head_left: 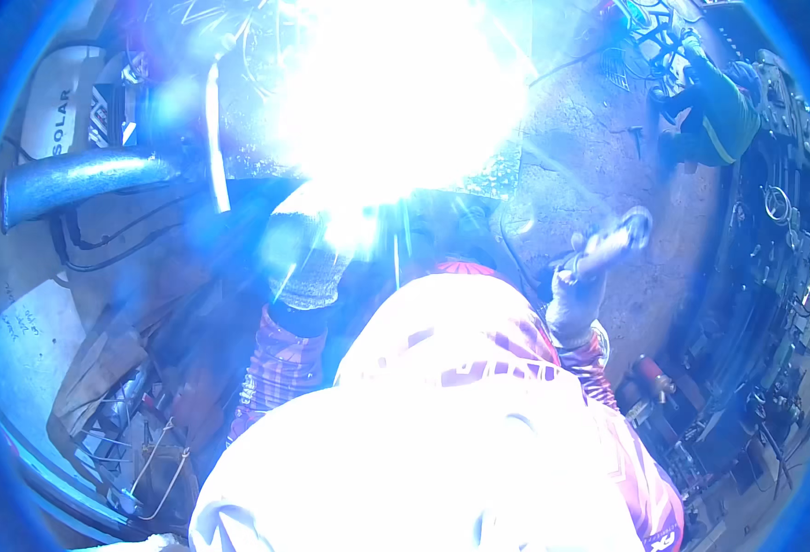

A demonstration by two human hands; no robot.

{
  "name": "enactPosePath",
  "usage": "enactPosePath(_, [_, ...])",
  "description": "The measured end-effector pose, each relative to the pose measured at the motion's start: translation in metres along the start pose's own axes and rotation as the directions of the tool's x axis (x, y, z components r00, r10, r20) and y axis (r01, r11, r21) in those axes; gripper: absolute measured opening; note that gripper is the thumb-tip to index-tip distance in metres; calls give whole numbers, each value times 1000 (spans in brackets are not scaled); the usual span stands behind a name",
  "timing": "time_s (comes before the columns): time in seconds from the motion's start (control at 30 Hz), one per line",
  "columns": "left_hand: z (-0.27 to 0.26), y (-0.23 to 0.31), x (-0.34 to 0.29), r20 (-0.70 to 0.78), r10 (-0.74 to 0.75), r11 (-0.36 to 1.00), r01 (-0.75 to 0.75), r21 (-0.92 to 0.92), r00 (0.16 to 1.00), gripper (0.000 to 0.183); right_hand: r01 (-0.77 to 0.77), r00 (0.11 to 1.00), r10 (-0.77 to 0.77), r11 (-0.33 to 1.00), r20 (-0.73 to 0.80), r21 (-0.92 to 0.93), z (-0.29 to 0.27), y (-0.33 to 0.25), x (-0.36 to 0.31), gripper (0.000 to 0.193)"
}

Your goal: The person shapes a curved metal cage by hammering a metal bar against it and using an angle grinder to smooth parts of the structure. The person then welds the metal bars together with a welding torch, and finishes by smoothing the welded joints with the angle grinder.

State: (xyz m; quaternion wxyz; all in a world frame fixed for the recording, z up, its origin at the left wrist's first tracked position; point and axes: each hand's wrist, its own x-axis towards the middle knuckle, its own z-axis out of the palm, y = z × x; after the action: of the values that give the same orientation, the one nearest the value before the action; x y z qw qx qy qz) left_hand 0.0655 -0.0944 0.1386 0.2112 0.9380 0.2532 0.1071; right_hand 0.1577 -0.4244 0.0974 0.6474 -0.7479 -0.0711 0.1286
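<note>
A blinding white-blue glare (405,92) fills the upper middle and hides what lies beneath it. My left hand (311,258), in a light knitted glove, reaches up to the glare's lower edge. Its fingers are lost in the light, and whatever it may hold does not show. Off to the right, my right hand (572,299), also gloved, is closed round a blurred metal tool with a thick rounded end (627,232), which points up and right. Below the glare, a dark-edged metal plate (488,179) shows in part.
A thick curved metal pipe (92,179) lies at the left, near a white container (60,92) and dark cables (101,262). Another person in a green jacket (731,115) crouches at the upper right. Tools and metal parts (764,368) crowd the right side; a red cylinder (653,373) lies among them.
</note>
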Motion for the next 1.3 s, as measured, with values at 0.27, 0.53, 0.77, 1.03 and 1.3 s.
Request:
enactPosePath(0.27, [-2, 3, 1, 39, -69, 996, 71, -45, 997, 25, -40, 999, 42, 990, -11, 132, -4, -3, -11, 60])
enactPosePath(0.53, [1, -1, 1, -7, -18, 1000, 18, -24, 1000, 26, -98, 995, 96, 988, 25, 118, -2, 0, -14, 59])
enactPosePath(0.77, [2, -1, 0, -2, -31, 999, 31, -29, 1000, 26, -122, 992, 120, 983, 26, 138, -1, -1, -13, 64])
enactPosePath(1.03, [9, -9, -1, -147, 113, 993, -117, -15, 983, 20, -116, 993, 112, 985, 38, 126, -1, 0, -12, 65])
enactPosePath(1.3, [3, -2, -2, -45, 23, 999, -24, -33, 999, 23, -138, 990, 133, 981, 45, 138, 0, -1, -10, 62])
